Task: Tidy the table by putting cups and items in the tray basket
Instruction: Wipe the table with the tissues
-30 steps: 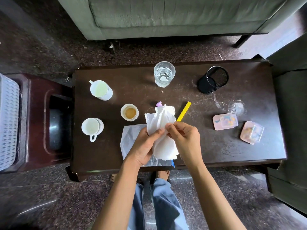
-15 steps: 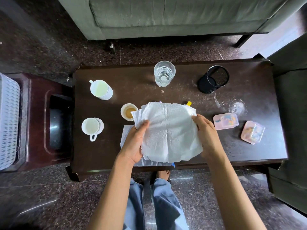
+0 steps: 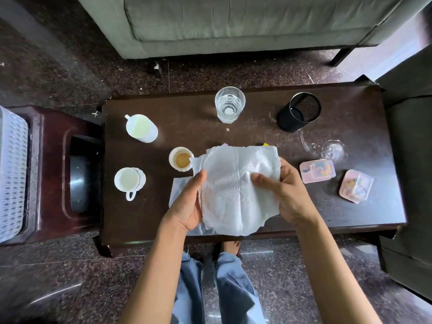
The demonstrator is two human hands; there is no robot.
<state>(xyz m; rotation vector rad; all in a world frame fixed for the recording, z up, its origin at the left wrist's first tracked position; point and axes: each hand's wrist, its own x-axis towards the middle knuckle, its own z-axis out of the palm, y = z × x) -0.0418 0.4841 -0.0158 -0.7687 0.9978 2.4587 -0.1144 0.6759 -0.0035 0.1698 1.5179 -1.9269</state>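
Note:
Both hands hold a white paper towel spread above the front middle of the dark table. My left hand grips its left edge, my right hand its right edge with the thumb on top. To the left stand a small cup with brown liquid, a white handled cup and a white mug. A glass of water stands at the back. The white tray basket sits on a side table at far left. The towel hides most of a yellow item.
A black mesh pen holder stands at the back right. Two pink lidded boxes and a clear glass lid lie at the right. A clear plastic wrapper lies under my left hand. A sofa stands beyond the table.
The bunched towel was pulled open between both hands; now my hands have come closer together and my right thumb presses onto its middle.

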